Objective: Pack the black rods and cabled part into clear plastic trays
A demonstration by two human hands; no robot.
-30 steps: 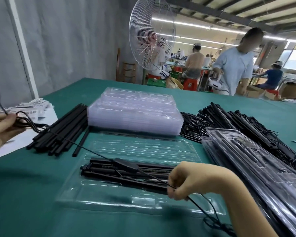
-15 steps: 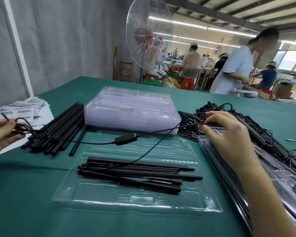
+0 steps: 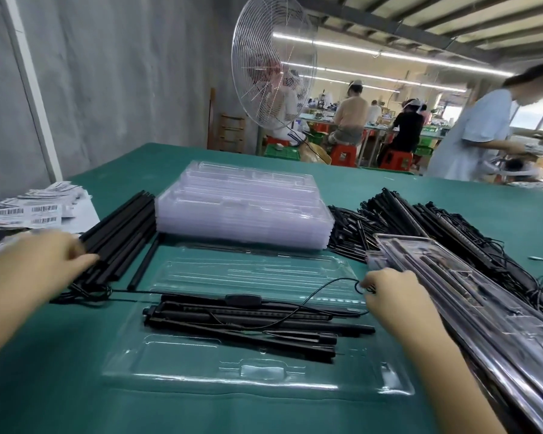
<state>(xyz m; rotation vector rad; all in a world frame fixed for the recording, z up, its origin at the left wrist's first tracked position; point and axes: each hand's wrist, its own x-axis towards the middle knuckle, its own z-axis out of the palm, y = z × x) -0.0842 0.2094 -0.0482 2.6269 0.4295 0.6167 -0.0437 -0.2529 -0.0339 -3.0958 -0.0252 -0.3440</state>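
An open clear plastic tray (image 3: pixel 264 375) lies on the green table in front of me. Several black rods (image 3: pixel 248 327) lie across its middle. The cabled part's black inline box (image 3: pixel 243 300) rests on those rods. Its thin cable runs left to a coiled bundle (image 3: pixel 85 292) on the table and right to my right hand (image 3: pixel 389 296). That hand pinches the cable at the tray's right edge. My left hand (image 3: pixel 35 264) is blurred, its fingers stretched toward the loose black rods (image 3: pixel 123 233), just above the coil.
A stack of empty clear trays (image 3: pixel 242 208) stands behind the open tray. Packed trays (image 3: pixel 458 296) and a tangle of cabled rods (image 3: pixel 427 220) fill the right side. Barcode labels (image 3: pixel 29 209) lie far left. A fan (image 3: pixel 273 64) and a standing person (image 3: pixel 470 133) are beyond the table.
My right hand came down from the right pile to the tray's edge with the cable. The inline box dropped onto the rods. My left hand left the coil on the table and reached toward the loose rods.
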